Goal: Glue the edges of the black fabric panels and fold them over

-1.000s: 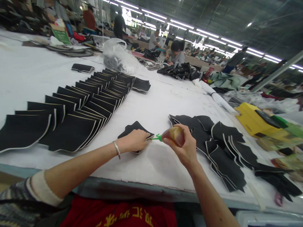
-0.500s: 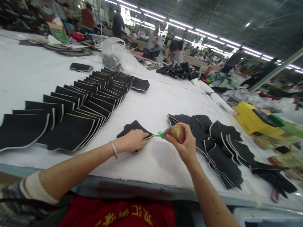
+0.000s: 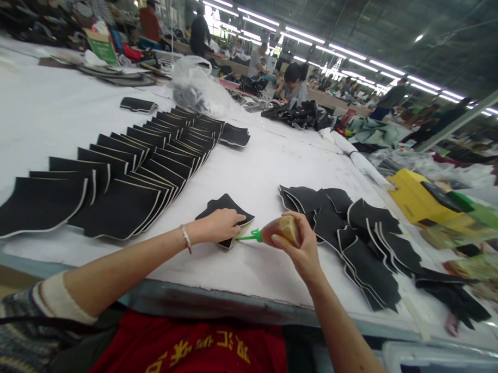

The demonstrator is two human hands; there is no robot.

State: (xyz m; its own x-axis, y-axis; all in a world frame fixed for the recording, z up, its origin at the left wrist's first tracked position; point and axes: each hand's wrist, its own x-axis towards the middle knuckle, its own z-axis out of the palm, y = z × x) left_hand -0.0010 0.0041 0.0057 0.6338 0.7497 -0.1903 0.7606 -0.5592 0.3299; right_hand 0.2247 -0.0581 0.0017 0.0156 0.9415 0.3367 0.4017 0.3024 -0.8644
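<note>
My right hand (image 3: 306, 251) is wrapped round a squeeze bottle (image 3: 283, 231) of amber liquid, held tilted on its side. Its thin green nozzle (image 3: 249, 236) points left, the tip at the edge of a black sheet piece (image 3: 220, 203) with a pale underside. On that piece lies my left hand (image 3: 221, 225), fingers closed over its near right part and gripping it; the thumb is mostly hidden. To the left, overlapping rows of similar black pieces (image 3: 121, 206) spread out with pale edges showing. A loose pile of black pieces (image 3: 364, 261) lies right of my right hand.
White sheeting covers the table (image 3: 257, 170). A clear plastic bag (image 3: 195, 84) stands behind the rows. At the right are a yellow box (image 3: 420, 198) and crumpled plastic. A pale plastic bin (image 3: 443, 356) sits below the front edge. Several people work farther back.
The nozzle tip has moved left and toward me along the black piece's edge, with the bottle following. My left hand keeps its place on the piece. The view has shifted slightly.
</note>
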